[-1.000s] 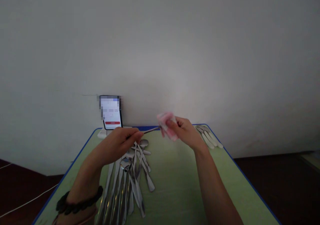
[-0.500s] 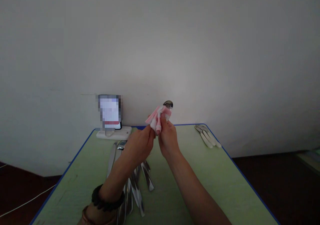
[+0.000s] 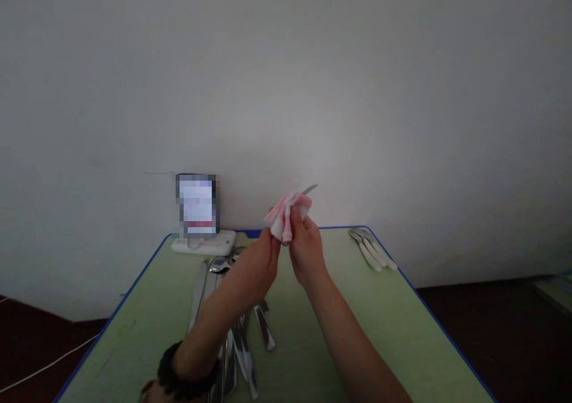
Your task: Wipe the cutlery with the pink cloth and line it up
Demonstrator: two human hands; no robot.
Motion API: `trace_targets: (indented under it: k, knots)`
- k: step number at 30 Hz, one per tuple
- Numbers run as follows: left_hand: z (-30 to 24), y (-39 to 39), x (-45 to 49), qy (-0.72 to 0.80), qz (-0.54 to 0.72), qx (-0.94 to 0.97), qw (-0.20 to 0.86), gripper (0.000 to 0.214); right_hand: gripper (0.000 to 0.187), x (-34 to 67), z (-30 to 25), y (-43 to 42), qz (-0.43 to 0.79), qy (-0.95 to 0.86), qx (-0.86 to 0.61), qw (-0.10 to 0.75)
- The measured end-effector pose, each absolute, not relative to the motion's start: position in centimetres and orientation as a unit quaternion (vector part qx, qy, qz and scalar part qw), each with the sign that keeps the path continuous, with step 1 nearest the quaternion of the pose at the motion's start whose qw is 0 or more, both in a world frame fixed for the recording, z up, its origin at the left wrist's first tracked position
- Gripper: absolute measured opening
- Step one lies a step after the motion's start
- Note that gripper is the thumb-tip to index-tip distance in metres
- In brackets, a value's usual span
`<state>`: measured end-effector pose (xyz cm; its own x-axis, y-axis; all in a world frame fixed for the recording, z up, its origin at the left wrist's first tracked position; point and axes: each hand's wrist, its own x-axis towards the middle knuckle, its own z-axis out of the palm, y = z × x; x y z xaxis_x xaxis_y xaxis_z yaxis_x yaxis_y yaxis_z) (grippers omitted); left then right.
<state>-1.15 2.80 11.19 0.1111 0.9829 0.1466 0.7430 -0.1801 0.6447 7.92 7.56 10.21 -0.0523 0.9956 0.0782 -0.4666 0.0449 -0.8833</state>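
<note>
Spoon (image 3: 310, 189) now stands edge-on, no longer face-on, above the table (image 3: 322, 355), toward its far edge; left hand (image 3: 258, 264) and right hand (image 3: 307, 245) pinch the pink cloth (image 3: 286, 215) around it, apparently wiping; the next move calls for steady turning

Table (image 3: 402, 319): pale green top, blue edging (image 3: 254, 233); clock directions run from its middle.
Phone (image 3: 197, 203): upright at 11 o'clock, screen lit, partly blurred, a red bar low down.
White base (image 3: 218, 245): flat on the table at the phone's foot, 11 o'clock.
Wall (image 3: 286, 81): grey, 12 o'clock.
Floor (image 3: 469, 331): dark, 3 and 9 o'clock.
Cable (image 3: 49, 364): thin, white, 9 o'clock.
</note>
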Motion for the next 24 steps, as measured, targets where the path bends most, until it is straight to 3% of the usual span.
trace_targets:
  k: [5,11,24]
  knots:
    - [10.6,2.8,0.4,0.657,0.146,0.735,0.08,0.025,0.04,7.9,9.8,7.9,0.57,-0.375,-0.366,0.633]
    - [10.6,3.0,0.9,0.654,0.123,0.745,0.05,0.024,0.039,9.0,10.6,8.4,0.553,-0.337,-0.35,0.677]
    - [10.4,3.7,-1.5,0.518,0.41,0.654,0.368,0.032,0.041,7.1,9.4,7.2,0.541,-0.382,-0.373,0.65]
